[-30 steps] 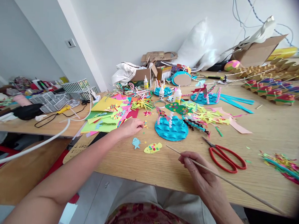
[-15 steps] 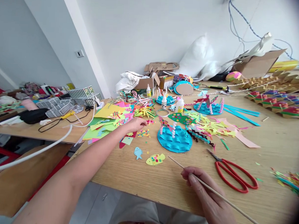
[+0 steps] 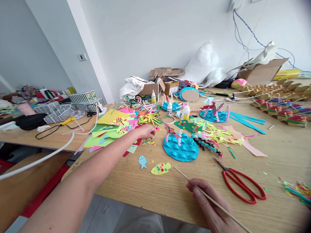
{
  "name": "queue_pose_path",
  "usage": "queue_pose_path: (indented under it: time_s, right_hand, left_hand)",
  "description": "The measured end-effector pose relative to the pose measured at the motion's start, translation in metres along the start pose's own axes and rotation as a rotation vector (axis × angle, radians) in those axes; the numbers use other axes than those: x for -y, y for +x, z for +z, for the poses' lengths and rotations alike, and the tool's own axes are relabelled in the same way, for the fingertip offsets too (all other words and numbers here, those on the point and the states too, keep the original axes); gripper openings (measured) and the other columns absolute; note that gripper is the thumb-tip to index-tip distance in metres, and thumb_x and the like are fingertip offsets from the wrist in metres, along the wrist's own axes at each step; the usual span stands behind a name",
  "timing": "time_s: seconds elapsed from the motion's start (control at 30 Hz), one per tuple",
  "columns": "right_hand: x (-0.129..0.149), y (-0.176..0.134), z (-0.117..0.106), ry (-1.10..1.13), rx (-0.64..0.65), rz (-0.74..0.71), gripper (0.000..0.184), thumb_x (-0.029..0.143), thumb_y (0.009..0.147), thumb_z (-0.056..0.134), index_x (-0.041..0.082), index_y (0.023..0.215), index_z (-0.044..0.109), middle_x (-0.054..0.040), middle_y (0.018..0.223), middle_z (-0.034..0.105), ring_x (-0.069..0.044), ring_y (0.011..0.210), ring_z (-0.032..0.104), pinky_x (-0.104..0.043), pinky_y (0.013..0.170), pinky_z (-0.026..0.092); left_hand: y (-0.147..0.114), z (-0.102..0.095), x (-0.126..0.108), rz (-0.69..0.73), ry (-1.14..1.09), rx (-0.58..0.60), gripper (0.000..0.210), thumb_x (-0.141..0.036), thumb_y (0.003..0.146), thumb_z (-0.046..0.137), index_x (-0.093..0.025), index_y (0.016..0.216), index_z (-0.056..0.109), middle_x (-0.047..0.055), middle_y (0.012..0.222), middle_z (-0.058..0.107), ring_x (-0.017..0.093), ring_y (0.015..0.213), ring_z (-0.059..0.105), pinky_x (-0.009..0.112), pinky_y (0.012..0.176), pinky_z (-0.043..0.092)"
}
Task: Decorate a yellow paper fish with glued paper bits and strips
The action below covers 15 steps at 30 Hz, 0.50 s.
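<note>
My right hand (image 3: 210, 208) holds a thin wooden stick (image 3: 233, 217) between thumb and fingers, its tip pointing toward a yellow paper fish (image 3: 160, 168) with coloured dots. A small light-blue paper fish (image 3: 142, 162) lies left of it. My left hand (image 3: 147, 131) is stretched out over small coloured paper dots (image 3: 149, 141); its fingers are curled together, and whatever they pinch is too small to make out. Just right of that hand stands a blue round base (image 3: 181, 152) with a dotted red fish and twisted pink-white posts. Red-handled scissors (image 3: 241, 184) lie right of my right hand.
Sheets of coloured paper (image 3: 106, 121) are heaped left of centre. Glue bottles (image 3: 185, 111), a green dotted fish (image 3: 187, 125) and paper shreds (image 3: 218, 132) lie behind the blue base. Painted egg-carton pieces (image 3: 285, 112) sit at the back right, cardboard boxes (image 3: 151, 87) by the wall.
My left hand has moved slightly right over the paper dots, fingers pointing lower. My right hand keeps hold of the stick. The whole view has shifted a little.
</note>
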State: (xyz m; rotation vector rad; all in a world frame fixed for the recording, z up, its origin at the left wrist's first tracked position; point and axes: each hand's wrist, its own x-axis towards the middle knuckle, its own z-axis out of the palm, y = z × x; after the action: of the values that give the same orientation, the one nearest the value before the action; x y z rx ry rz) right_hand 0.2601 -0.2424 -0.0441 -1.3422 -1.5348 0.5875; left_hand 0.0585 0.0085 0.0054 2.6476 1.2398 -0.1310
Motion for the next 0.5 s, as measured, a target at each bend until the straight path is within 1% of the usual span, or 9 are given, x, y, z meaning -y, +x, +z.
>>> queue_pose_path:
  time_s: [0.23, 0.33, 0.5]
  right_hand:
    - [-0.0012, -0.0007, -0.0002, -0.008, 0.022, -0.008, 0.016, 0.034, 0.082, 0.047, 0.024, 0.084, 0.059, -0.0016, 0.078, 0.067, -0.016, 0.074, 0.063, -0.019, 0.060, 0.049]
    - [-0.0027, -0.0012, -0.0007, -0.016, 0.043, 0.007, 0.016, 0.034, 0.083, 0.046, 0.024, 0.085, 0.059, -0.0017, 0.080, 0.067, -0.016, 0.077, 0.063, -0.019, 0.062, 0.048]
    - [-0.0032, -0.0025, -0.0016, -0.008, 0.069, 0.006, 0.018, 0.034, 0.083, 0.045, 0.023, 0.086, 0.059, -0.0023, 0.081, 0.066, -0.016, 0.078, 0.062, -0.020, 0.064, 0.048]
  left_hand:
    - [0.0049, 0.0004, -0.0051, -0.014, 0.009, 0.039, 0.013, -0.006, 0.064, 0.053, -0.015, 0.068, 0.060, -0.003, 0.063, 0.057, 0.009, 0.056, 0.047, 0.018, 0.049, 0.030]
    - [0.0074, 0.0019, -0.0028, -0.030, -0.004, 0.049, 0.012, -0.005, 0.062, 0.054, -0.016, 0.066, 0.059, -0.004, 0.059, 0.055, 0.009, 0.054, 0.045, 0.018, 0.047, 0.029]
    - [0.0079, 0.0030, 0.0029, -0.054, -0.058, 0.045, 0.008, -0.008, 0.063, 0.054, -0.016, 0.064, 0.057, -0.005, 0.055, 0.053, 0.009, 0.051, 0.046, 0.018, 0.047, 0.030]
